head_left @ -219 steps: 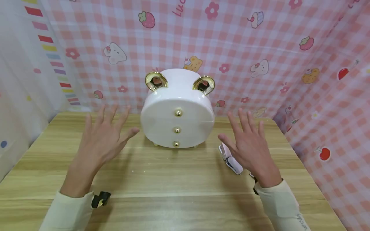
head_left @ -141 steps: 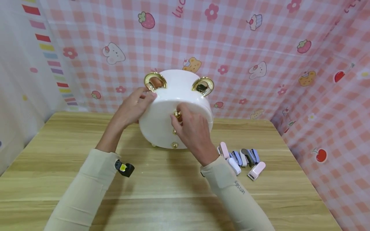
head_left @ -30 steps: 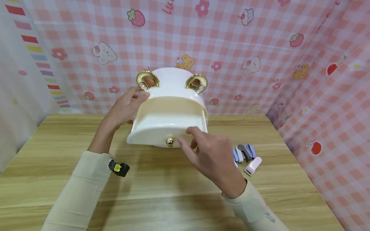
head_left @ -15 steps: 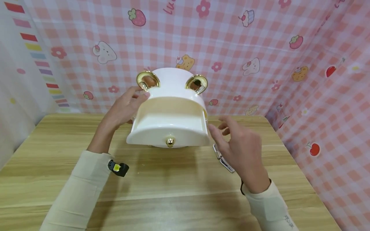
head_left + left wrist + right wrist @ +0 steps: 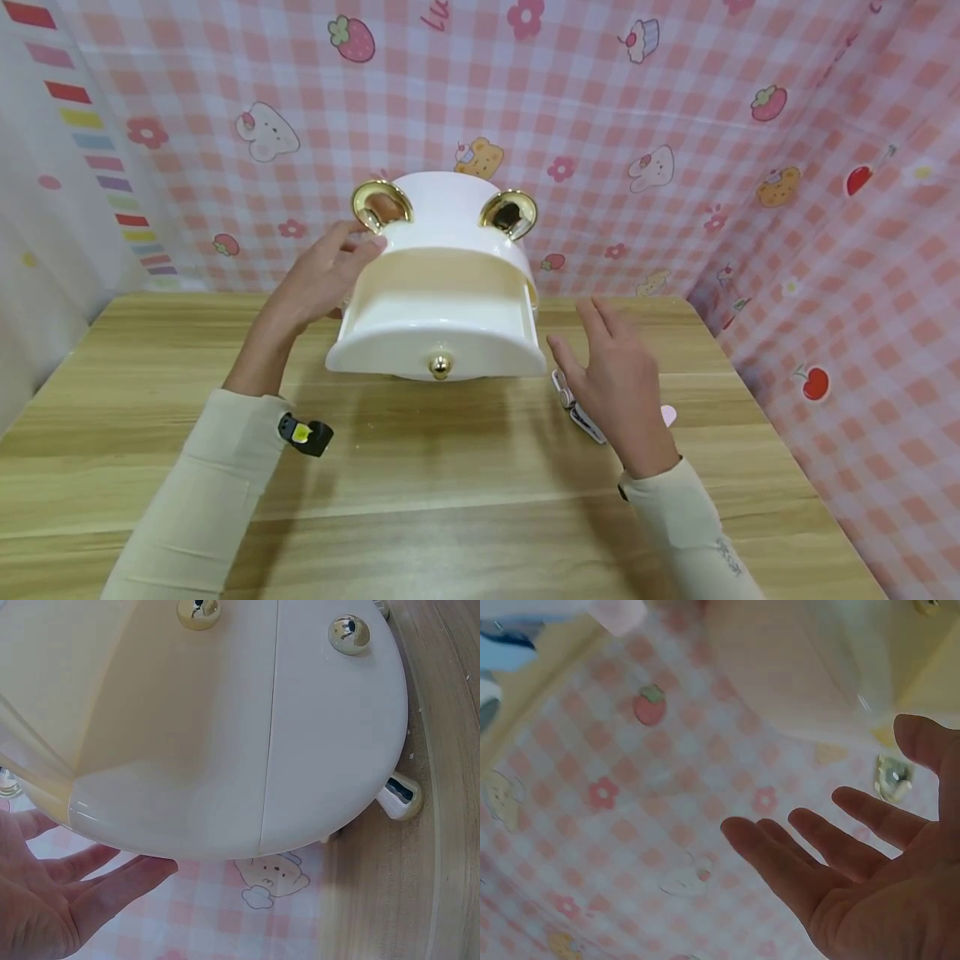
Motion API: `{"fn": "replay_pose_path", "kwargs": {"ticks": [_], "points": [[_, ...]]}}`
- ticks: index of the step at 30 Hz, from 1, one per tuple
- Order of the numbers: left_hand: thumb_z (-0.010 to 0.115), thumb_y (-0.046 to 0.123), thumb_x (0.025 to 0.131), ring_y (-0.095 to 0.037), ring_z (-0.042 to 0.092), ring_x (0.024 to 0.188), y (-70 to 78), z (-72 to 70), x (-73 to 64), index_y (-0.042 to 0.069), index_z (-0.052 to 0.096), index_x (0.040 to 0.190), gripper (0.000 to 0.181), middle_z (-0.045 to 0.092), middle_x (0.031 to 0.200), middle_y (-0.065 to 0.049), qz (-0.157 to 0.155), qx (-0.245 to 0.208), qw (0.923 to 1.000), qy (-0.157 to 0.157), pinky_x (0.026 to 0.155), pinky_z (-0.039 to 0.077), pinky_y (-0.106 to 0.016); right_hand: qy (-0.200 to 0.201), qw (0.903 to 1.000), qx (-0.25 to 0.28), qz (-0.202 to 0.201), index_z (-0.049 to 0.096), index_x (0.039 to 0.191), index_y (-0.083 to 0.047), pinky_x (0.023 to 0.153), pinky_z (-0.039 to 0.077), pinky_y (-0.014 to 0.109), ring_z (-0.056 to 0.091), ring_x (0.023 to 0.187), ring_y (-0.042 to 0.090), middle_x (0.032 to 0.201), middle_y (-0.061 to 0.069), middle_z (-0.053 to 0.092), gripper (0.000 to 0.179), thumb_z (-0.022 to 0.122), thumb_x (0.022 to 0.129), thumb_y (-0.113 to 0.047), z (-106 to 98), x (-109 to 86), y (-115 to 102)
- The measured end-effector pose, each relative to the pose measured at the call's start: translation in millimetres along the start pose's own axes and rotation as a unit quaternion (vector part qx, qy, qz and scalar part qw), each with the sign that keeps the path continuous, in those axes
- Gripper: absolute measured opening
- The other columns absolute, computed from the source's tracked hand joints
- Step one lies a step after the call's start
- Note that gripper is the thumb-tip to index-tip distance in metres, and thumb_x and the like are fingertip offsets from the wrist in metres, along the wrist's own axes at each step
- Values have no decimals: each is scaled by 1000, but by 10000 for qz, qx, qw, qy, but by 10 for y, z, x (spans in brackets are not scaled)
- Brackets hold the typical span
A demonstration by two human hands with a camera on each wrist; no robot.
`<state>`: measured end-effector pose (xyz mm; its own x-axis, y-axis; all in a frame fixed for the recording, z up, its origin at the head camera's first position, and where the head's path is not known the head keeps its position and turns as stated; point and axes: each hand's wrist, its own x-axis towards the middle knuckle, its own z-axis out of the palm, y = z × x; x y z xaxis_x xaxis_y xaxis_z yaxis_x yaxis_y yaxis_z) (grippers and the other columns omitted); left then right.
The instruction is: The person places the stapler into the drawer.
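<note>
A glossy white, round storage box (image 5: 450, 196) with two gold ear-like rings stands at the back of the table. Its top drawer (image 5: 483, 352) is pulled out, a gold knob (image 5: 440, 365) on its front; nothing shows inside. My left hand (image 5: 318, 279) rests against the box's left side, thumb near the left ear. In the left wrist view its fingers (image 5: 124, 889) lie fairly straight along the side. My right hand (image 5: 618, 387) hovers right of the drawer, fingers spread and holding nothing. Beneath it are small staplers (image 5: 587, 423), mostly hidden, with a pink end (image 5: 668, 415) showing.
The wood-grain table (image 5: 420, 517) reaches back to a pink checked cloth (image 5: 600, 108), which also hangs along the right side. A gold foot (image 5: 403, 796) props up the box. Pink and blue pieces (image 5: 506, 649) appear blurred in the right wrist view.
Both hands came to the box, and the right one gripped the top knob. The drawer slid out. The right hand then let go and moved right, over the staplers; the left stayed on the box.
</note>
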<state>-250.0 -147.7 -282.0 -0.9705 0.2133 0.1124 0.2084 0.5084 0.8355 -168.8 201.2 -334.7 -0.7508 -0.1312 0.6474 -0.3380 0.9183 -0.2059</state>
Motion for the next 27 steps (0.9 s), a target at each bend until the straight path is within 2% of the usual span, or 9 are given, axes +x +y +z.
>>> {"fn": "replay_pose_path", "kwargs": {"ticks": [3, 10, 13, 17, 21, 27], "points": [[45, 69, 97, -40, 47, 128, -4, 1, -3, 11, 36, 153, 81, 46, 143, -20, -30, -49, 10000, -24, 88, 54, -58, -188, 9998, -80, 68, 61, 133, 4, 88, 52, 64, 57, 119, 49, 139, 27, 56, 59, 78, 90, -32, 141, -33, 47], [46, 69, 97, -38, 51, 122, -12, -6, -3, 12, 36, 153, 81, 47, 142, -19, -27, -134, 9999, -26, 71, 59, -48, -599, 9975, -264, 268, 59, 132, 2, 83, 53, 65, 57, 116, 51, 137, 29, 55, 56, 79, 86, -24, 388, -70, 130], [46, 69, 97, -38, 53, 119, -6, -9, -5, 12, 36, 153, 81, 47, 142, -19, -48, -180, 9998, -40, 68, 60, -47, -831, 9954, -344, 329, 59, 133, 3, 82, 54, 64, 58, 114, 51, 138, 30, 54, 61, 81, 84, -27, 482, -96, 172], [46, 69, 97, -39, 53, 118, 12, -11, -10, 12, 35, 154, 81, 46, 142, -20, -82, -159, 9998, -60, 67, 60, -47, -1069, 9926, -460, 344, 58, 134, 2, 75, 56, 62, 61, 107, 51, 135, 29, 57, 73, 86, 80, -40, 585, -156, 220], [45, 69, 97, -39, 53, 118, 13, -10, -9, 13, 35, 154, 81, 46, 141, -20, -91, -152, 9998, -67, 68, 61, -47, -1266, 9898, -527, 382, 58, 134, 0, 66, 56, 61, 64, 95, 49, 126, 26, 61, 79, 84, 80, -51, 658, -227, 244], [45, 69, 97, -39, 53, 119, -8, -7, 1, 14, 34, 156, 81, 46, 143, -19, -86, -140, 9998, -67, 69, 61, -49, -1447, 9870, -592, 374, 59, 132, 0, 64, 56, 59, 66, 86, 48, 116, 27, 66, 75, 82, 82, -51, 722, -284, 251]]}}
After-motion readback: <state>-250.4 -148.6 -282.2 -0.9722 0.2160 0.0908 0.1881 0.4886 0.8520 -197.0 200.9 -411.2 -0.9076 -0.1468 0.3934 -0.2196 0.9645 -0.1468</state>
